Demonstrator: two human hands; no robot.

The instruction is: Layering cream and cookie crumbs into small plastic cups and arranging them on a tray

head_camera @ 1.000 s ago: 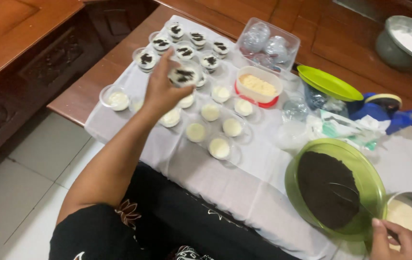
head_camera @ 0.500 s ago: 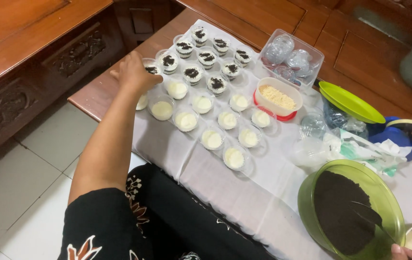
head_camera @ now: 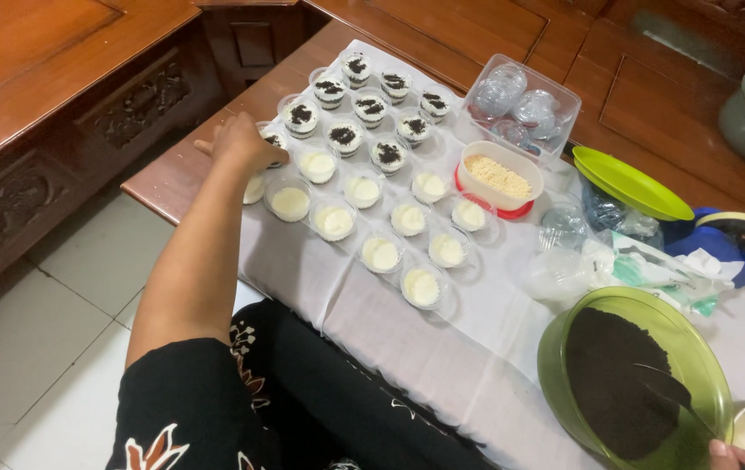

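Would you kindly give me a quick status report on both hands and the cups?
Left hand on a crumb-topped cup at the row's near end. Right hand barely in view by the green bowl. Nothing blocking the cream cups.

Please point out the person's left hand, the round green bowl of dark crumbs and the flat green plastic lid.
left hand (head_camera: 242,144), head view, on the back of the hand.
round green bowl of dark crumbs (head_camera: 555,348), head view, on its left rim.
flat green plastic lid (head_camera: 629,181), head view, on its top face.

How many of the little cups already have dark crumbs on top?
9 cups with dark crumbs: eight sit in rows at the cloth's far end, and one lies partly under the left hand. More may be hidden there.
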